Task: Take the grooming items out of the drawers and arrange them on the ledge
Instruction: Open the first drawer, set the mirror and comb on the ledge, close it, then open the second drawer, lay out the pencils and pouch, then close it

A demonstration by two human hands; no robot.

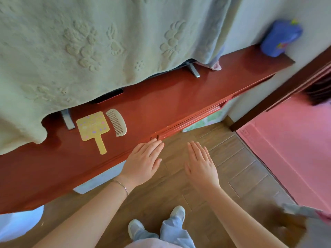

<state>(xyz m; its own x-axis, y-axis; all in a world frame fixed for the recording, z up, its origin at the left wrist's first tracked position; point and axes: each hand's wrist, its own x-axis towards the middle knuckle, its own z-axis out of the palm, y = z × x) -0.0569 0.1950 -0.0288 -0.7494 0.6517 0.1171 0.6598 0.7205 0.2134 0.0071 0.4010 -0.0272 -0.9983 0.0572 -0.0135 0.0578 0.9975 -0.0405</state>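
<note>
head view shows the yellow dotted paddle-shaped hand mirror and cream plastic comb already lying side by side on the red wooden ledge, up-left of both hands. left hand and right hand are flat, spread and empty, so the arranging looks close to finished; drawer contents can't be seen.

Ledge: runs from low on the left up to the far right, along the wall.
Towel: hangs down over the back of the ledge, on the left and middle.
Hand mirror: lies flat on the ledge, in front of the towel.
Comb: lies on the ledge, just right of the hand mirror.
Bag: sits at the far right end of the ledge, against the wall.
Left hand: flat, at the front edge of the ledge.
Right hand: flat, over the floor, right of the left hand.
Shoes: on the floor, below the hands.
</note>
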